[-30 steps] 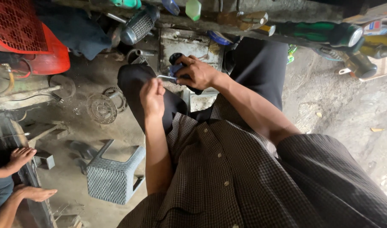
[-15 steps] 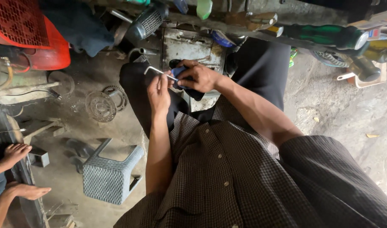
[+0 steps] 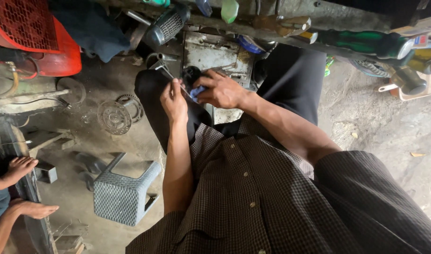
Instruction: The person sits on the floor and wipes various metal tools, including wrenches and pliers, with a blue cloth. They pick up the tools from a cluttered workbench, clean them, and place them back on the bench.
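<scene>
From my feed, the far left edge shows another person's two hands resting near a dark metal beam, well apart from the work. Above them sits a red mesh-fronted housing. Moving right, a grey woven plastic stool lies tipped on the concrete floor, with a round sprocket disc beyond it.

Next comes the left hand, raised over the left knee. Its fingers are pressed together in a pinch on the long shank of a thin L-shaped metal key. The key runs up and to the left out of the pinch, its bent end showing just past the fingertips, over the dark trouser leg. The lower end of the key points toward the other hand and meets the part held there; I cannot tell how far it goes in.

Just to the right, the right hand is curled around a small black and blue part. The fingers wrap its right side and the thumb lies along its lower edge, so only the black top and a patch of blue show at the left of the grip. Both hands are almost touching, with the part between them, held above the lap and in front of a worn metal box.

Farther right, a green-handled tool and a hammer lie along the cluttered shelf edge.
</scene>
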